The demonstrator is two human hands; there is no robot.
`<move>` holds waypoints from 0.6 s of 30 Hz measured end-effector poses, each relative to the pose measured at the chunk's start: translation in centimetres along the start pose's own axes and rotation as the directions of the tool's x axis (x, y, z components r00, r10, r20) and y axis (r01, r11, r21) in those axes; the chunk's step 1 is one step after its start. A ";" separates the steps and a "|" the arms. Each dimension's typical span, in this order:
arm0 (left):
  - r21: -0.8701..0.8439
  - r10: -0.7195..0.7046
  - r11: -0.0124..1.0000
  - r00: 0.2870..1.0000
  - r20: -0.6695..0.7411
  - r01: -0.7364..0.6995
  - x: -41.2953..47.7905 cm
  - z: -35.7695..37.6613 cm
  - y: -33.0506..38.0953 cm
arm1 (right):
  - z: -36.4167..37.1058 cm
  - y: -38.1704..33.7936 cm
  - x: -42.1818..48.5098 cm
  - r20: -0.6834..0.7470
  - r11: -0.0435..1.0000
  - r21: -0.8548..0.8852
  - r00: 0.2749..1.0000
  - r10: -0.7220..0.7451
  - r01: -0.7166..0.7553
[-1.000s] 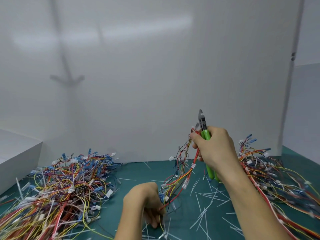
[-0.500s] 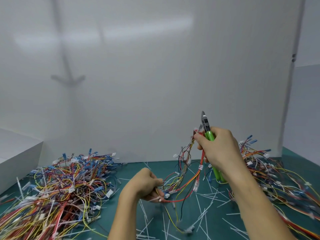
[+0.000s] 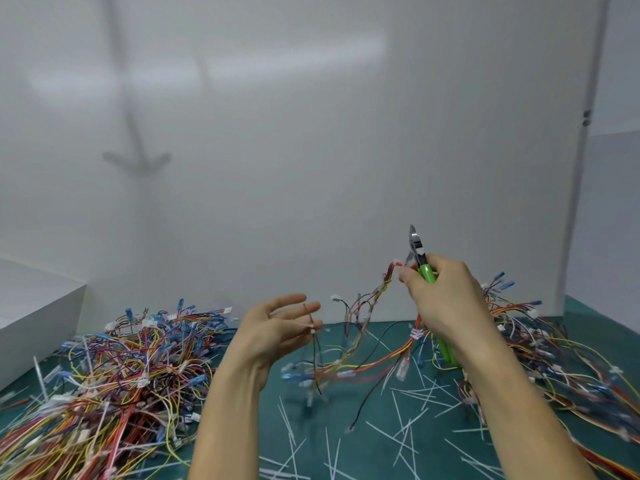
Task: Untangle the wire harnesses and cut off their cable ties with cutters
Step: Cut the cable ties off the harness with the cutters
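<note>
Head view showed the loose harness of red, yellow and black wires [image 3: 363, 344] hanging above the middle of the mat. Its top end was pinched at the thumb of the right hand [image 3: 446, 306] and its lower loops sagged towards the surface. The other fingers of that hand were curled round the green-handled steel cutters [image 3: 418, 252], whose blades pointed up. The left hand [image 3: 273, 327] was raised beside the harness with its fingers straight and spread apart. A thin, blurred strand ran past its fingertips, and I could not tell whether it touched them.

Thin white cut cable ties [image 3: 405, 431] lay scattered under the hands on the dark green mat [image 3: 349, 455]. A big tangled heap of multicoloured wires [image 3: 121, 368] sat to the left, and a second sprawling heap of wires [image 3: 554, 351] lay to the right behind the forearm. Plain white panels [image 3: 311, 150] closed off the back and the right side. A white box-like block [image 3: 31, 323] stood at the left edge, and its contents could not be seen.
</note>
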State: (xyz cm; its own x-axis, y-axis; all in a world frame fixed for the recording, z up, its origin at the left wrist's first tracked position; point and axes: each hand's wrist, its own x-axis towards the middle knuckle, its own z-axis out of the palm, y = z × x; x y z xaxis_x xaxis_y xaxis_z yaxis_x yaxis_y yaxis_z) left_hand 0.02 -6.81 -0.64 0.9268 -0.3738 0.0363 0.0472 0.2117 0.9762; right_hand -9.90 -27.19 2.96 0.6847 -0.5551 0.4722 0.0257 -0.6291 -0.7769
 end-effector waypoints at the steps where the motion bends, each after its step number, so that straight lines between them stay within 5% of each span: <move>1: -0.032 0.016 0.999 0.999 -0.038 -0.017 0.0 -0.2 0.1 | -0.1 0.2 0.1 -0.010 1.000 -0.011 1.000 0.001 -0.001; 7: -0.393 0.015 0.916 0.984 -0.178 -0.085 0.3 -1.7 0.9 | -0.3 0.7 0.3 0.030 0.999 -0.051 0.999 0.014 -0.012; 13: -0.289 0.084 0.951 0.993 -0.084 -0.105 -0.2 -0.2 1.3 | 1.5 -0.6 -0.9 0.321 0.990 -0.143 0.946 0.053 -0.007; 18: -0.163 0.160 0.971 0.981 -0.106 -0.175 -0.6 1.4 1.4 | 3.3 -1.9 -2.4 0.456 0.968 -0.203 0.889 -0.042 0.150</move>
State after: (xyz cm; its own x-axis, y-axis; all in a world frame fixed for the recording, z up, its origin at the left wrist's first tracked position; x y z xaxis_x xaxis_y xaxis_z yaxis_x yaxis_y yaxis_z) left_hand -0.94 -7.54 0.98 0.9567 -0.2374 0.1687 -0.0560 0.4183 0.9066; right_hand -9.14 -22.87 1.92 0.9399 -0.2186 0.2624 -0.0202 -0.8026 -0.5962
